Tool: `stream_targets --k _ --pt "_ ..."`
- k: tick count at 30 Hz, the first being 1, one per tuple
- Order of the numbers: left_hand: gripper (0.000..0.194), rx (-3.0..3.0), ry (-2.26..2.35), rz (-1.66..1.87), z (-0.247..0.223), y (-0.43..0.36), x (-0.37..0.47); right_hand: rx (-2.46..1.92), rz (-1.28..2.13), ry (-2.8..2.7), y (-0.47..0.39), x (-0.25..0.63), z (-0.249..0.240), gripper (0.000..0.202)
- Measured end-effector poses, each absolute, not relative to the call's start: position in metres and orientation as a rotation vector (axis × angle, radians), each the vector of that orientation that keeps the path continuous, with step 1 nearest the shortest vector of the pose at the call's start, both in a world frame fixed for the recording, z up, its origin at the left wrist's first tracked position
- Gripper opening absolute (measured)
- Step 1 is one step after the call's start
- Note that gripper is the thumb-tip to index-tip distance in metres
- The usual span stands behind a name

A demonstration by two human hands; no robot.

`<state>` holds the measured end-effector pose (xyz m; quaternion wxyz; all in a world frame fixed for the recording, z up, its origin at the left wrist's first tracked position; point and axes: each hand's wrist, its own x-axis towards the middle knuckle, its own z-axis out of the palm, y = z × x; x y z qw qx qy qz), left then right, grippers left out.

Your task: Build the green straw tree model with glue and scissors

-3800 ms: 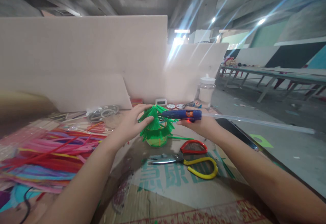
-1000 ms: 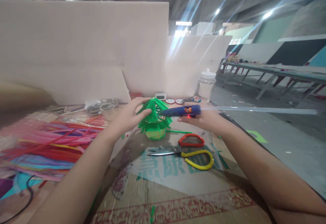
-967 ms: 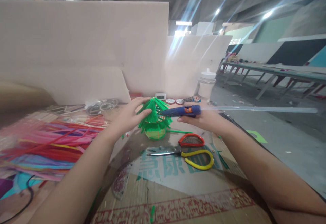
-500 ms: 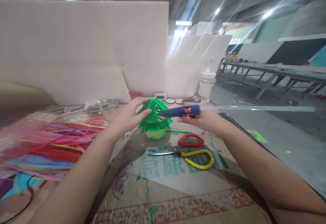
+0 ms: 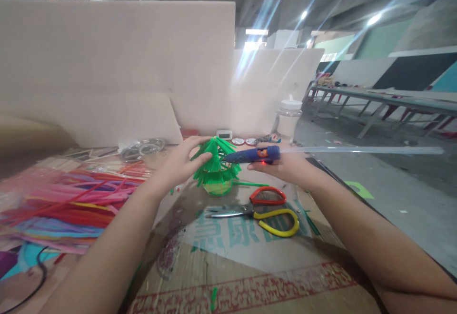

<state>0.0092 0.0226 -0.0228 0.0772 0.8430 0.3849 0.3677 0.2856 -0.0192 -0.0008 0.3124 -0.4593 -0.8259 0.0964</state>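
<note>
Before me stands a small green tiered model (image 5: 216,176), tree-shaped, built of fuzzy strips over a frame. My left hand (image 5: 187,161) is closed round its left side, thumb in front and fingers behind. In my right hand (image 5: 282,164) is a blue glue gun (image 5: 253,155) with an orange part and a lit red light. A long clear glue stick (image 5: 360,151) sticks out of its back end to the right. The gun's nozzle points left and meets the model's upper right side; whether it touches cannot be made out. Scissors (image 5: 257,211) with red and yellow handles lie nearer me.
Many coloured pipe cleaners (image 5: 67,200) are heaped at the left, with a coil of wire (image 5: 144,148) behind them. A lidded clear jar (image 5: 290,119) and a small white digital device (image 5: 224,135) stand at the back. White boards (image 5: 117,66) rise behind the table.
The nozzle of the glue gun has shifted very slightly left along the model. Otherwise both hands keep their places, and the whole view has moved a little.
</note>
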Motion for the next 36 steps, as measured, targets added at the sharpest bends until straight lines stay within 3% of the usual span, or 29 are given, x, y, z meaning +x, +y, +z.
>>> stream_targets --k 21,36 --pt "0.043 2.523 1.15 1.115 -0.0229 0.0218 0.0094 -1.144 0.271 -2.316 -0.0205 0.2903 0.0043 0.035" --pt "0.043 2.516 1.114 1.11 -0.0217 0.0207 0.0099 -1.099 0.344 -2.119 -0.0219 0.2859 0.0049 0.029"
